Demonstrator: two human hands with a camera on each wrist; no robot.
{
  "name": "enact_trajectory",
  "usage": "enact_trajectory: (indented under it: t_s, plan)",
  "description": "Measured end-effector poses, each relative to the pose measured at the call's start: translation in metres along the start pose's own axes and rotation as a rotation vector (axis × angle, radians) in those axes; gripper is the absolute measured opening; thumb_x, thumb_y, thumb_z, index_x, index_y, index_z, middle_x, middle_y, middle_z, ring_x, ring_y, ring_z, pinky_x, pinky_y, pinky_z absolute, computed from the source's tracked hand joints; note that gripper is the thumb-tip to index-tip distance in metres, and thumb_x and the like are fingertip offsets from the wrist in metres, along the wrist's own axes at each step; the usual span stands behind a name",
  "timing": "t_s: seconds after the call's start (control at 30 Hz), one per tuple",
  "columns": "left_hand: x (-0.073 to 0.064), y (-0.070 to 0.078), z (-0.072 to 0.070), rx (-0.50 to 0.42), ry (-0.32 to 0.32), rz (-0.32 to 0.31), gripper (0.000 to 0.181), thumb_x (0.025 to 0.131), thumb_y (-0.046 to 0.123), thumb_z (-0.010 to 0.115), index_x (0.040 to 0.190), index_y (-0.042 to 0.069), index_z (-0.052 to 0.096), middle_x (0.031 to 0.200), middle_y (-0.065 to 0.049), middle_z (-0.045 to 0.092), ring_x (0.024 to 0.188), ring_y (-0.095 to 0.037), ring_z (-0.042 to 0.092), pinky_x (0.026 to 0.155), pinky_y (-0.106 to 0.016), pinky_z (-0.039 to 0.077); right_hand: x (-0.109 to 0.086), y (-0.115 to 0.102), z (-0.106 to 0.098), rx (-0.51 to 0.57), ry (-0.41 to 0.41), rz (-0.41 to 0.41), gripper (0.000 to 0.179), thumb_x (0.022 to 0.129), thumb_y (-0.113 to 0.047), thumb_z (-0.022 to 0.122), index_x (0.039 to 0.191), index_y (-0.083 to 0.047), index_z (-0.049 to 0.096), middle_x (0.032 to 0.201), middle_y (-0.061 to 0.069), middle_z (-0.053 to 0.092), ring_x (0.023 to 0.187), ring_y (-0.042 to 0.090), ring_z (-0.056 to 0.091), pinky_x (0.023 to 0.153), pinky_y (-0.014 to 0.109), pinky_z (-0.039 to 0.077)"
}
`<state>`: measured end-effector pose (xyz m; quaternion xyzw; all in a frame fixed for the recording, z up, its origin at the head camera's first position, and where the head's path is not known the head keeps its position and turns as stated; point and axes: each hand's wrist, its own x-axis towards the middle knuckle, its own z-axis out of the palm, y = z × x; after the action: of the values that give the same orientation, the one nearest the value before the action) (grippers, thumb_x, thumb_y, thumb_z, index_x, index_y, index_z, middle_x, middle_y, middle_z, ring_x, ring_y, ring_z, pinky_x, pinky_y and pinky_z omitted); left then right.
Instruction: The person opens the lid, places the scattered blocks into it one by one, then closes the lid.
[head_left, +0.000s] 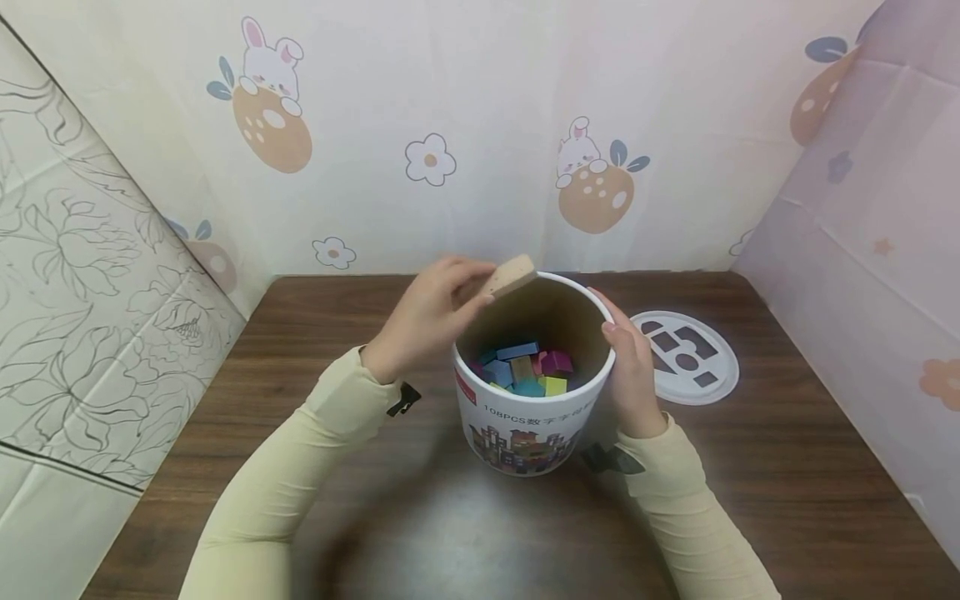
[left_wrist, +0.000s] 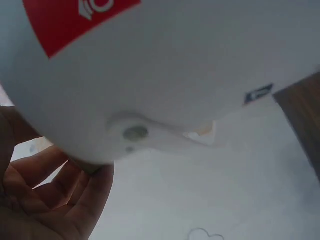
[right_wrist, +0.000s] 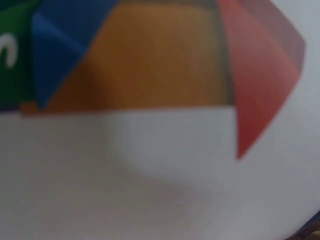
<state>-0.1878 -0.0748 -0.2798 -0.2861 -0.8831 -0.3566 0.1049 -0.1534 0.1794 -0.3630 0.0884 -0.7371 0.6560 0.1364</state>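
Observation:
A white bucket with a printed picture of blocks stands on the table, tilted a little. Inside it lie several coloured blocks, among them blue, purple, yellow and plain wood ones. My left hand pinches a plain wooden block between thumb and fingers, just over the bucket's left rim. In the left wrist view the bucket wall hides most of that block from the left hand. On the far side, my right hand grips the bucket's right rim. The right wrist view is filled by the bucket's printed side.
A round white lid with shaped cut-outs lies on the brown wooden table, right of the bucket. Behind the table hangs a cloth printed with rabbits and flowers. A patterned panel borders the left side.

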Motion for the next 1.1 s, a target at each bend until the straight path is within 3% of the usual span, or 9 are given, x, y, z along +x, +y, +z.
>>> enact_trajectory:
  t_s: [0.17,0.33,0.53,0.8,1.1]
  plan:
    - [0.008,0.015,0.008,0.055,-0.096,0.048,0.038,0.093,0.02,0.067,0.13,0.011,0.063,0.124,-0.004,0.064,0.112,-0.017,0.057,0.097,-0.032,0.051,0.0,0.0,0.001,-0.031,0.009,0.003,0.048,0.102,-0.032,0.031,0.146,-0.02,0.047,0.148,0.0,0.05,0.13,0.016,0.048,0.105,0.027,0.043]
    - [0.016,0.025,0.017,0.137,-0.197,0.093,0.036,0.094,0.02,0.066,0.128,0.011,0.064,0.117,-0.002,0.066,0.101,-0.014,0.058,0.091,-0.028,0.052,0.0,0.0,0.0,-0.041,0.003,0.007,0.049,0.102,-0.031,0.029,0.147,-0.018,0.046,0.149,-0.001,0.049,0.133,0.017,0.046,0.11,0.035,0.041]
    - [0.021,0.03,0.026,0.199,-0.291,0.108,0.032,0.094,0.018,0.064,0.126,0.01,0.066,0.117,-0.002,0.067,0.103,-0.013,0.059,0.094,-0.027,0.052,0.0,-0.002,0.001,-0.021,-0.006,0.019,0.049,0.103,-0.031,0.029,0.147,-0.019,0.045,0.15,-0.001,0.047,0.136,0.018,0.044,0.11,0.027,0.042]
    - [0.022,0.031,0.03,0.214,-0.326,0.118,0.033,0.094,0.02,0.065,0.125,0.01,0.066,0.118,-0.001,0.067,0.109,-0.012,0.061,0.099,-0.026,0.049,0.0,-0.004,0.001,0.001,0.004,0.011,0.049,0.102,-0.027,0.029,0.146,-0.016,0.047,0.149,0.003,0.049,0.135,0.015,0.045,0.111,0.024,0.04]
    - [0.018,0.032,0.027,0.143,-0.309,0.037,0.04,0.093,0.023,0.067,0.13,0.009,0.062,0.129,-0.002,0.065,0.121,-0.015,0.057,0.106,-0.03,0.046,0.0,-0.002,-0.001,-0.01,0.007,0.011,0.049,0.102,-0.028,0.029,0.146,-0.017,0.048,0.149,0.002,0.049,0.132,0.014,0.046,0.104,0.022,0.041]
